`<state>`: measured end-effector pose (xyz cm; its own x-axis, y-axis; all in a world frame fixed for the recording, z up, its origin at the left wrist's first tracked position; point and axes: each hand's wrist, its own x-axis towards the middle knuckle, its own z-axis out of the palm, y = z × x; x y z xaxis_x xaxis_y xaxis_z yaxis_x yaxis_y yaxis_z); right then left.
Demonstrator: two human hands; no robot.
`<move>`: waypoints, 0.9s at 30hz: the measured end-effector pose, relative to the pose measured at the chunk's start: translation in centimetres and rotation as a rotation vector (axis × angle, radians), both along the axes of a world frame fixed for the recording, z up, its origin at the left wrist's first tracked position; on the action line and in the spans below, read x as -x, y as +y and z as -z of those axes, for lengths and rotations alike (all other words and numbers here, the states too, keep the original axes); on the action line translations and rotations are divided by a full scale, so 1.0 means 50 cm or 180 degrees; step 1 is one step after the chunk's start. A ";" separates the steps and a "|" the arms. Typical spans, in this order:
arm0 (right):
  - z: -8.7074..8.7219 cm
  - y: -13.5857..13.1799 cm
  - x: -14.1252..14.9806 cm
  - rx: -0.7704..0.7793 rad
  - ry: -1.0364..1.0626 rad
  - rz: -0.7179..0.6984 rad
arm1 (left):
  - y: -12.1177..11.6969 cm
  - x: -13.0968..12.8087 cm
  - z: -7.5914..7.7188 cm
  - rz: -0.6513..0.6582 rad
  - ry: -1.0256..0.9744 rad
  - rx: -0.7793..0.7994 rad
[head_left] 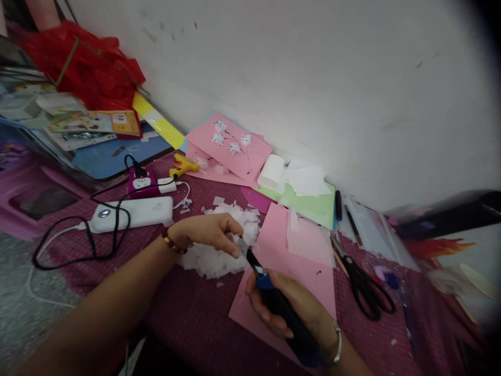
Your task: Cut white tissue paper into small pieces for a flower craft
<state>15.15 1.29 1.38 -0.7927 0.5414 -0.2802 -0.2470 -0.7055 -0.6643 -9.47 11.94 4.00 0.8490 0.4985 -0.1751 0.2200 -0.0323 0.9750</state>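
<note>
Nearest, the right hand point(307, 305) is wrapped round a black-and-blue handheld tool with a narrow black tip point(279, 308) — what kind of tool is unclear from this blur. Under that hand lies a plain pink paper sheet point(301, 266) on the desk point(213, 316). Just ahead and to its left, the left hand point(207, 230) holds thumb and finger in a narrow pinch on what looks like a small greyish-white scrap point(243, 245), close against the tool's tip. The step in hand seems to be working that scrap with the tip; the next move calls for a steady pinch, fingertips clear of the tip. Below the left hand is a loose heap of torn white paper pieces point(211, 263). Black-handled metal scissors point(358, 274) lie right of the right hand. Beyond the left hand — a yellow glue gun point(183, 165) and a pink card with white paper blossoms point(238, 138).
</note>
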 end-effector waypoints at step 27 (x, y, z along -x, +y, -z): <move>-0.012 0.030 0.034 -0.1046 -0.1508 0.1351 | -0.065 -0.052 -0.034 -0.1050 0.0017 0.0101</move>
